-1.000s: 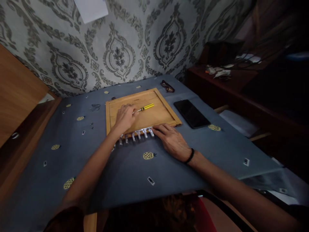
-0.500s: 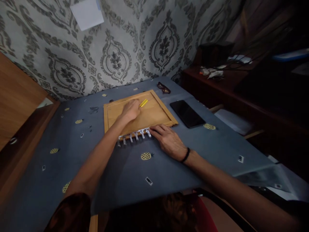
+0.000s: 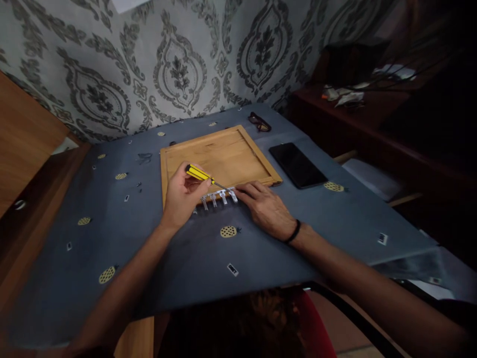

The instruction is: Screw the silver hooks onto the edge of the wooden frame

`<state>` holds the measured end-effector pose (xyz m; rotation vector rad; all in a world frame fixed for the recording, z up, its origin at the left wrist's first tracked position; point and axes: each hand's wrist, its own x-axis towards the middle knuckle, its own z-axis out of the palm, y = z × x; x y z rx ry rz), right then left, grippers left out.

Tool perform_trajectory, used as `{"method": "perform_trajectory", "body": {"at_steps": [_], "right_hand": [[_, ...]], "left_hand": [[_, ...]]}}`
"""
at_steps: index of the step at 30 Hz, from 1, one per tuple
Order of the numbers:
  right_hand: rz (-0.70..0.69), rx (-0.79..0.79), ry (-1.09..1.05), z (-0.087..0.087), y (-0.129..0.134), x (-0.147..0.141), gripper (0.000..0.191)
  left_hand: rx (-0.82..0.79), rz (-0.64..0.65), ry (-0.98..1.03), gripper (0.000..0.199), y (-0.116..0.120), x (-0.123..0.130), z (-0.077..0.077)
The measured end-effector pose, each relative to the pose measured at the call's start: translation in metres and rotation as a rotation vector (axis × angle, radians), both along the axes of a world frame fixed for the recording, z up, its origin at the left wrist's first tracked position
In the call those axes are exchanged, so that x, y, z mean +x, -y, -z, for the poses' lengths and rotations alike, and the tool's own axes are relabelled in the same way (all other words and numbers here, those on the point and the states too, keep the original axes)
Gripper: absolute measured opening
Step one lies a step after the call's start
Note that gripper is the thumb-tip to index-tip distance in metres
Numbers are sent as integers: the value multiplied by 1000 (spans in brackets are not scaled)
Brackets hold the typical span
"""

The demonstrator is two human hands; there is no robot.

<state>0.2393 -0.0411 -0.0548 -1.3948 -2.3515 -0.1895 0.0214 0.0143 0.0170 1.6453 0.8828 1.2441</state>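
Observation:
My left hand (image 3: 183,195) grips a yellow and black screwdriver (image 3: 198,173), its shaft pointing right toward the end of a metal hook strip (image 3: 222,195). The strip, with several hooks, lies along the near edge of a framed wooden board (image 3: 231,154). At the strip's right end, the fingers of my right hand (image 3: 266,209) are bent together against the strip and the board's edge. Whether they pinch something small is hidden. A black band circles my right wrist.
A black phone (image 3: 297,165) lies right of the board, with dark glasses (image 3: 259,122) behind it. Small metal bits (image 3: 138,187) and a clear item (image 3: 144,158) are on the left of the blue tablecloth (image 3: 179,268).
My left hand has drawn back from over the board toward me, and the screwdriver now points at the strip. My right hand stays at the strip's end. The view has shifted slightly.

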Motion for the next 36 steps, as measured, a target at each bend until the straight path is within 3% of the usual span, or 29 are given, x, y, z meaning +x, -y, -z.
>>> {"method": "perform_trajectory", "body": {"at_steps": [10,36], "right_hand": [[-1,-16,-24,0,0,0,45],[-4,-5,-21,1,0,0,45]], "left_hand": [[72,-48,-63,20,4,-2,11],[95,-69,-80,20,3,-1,18]]}}
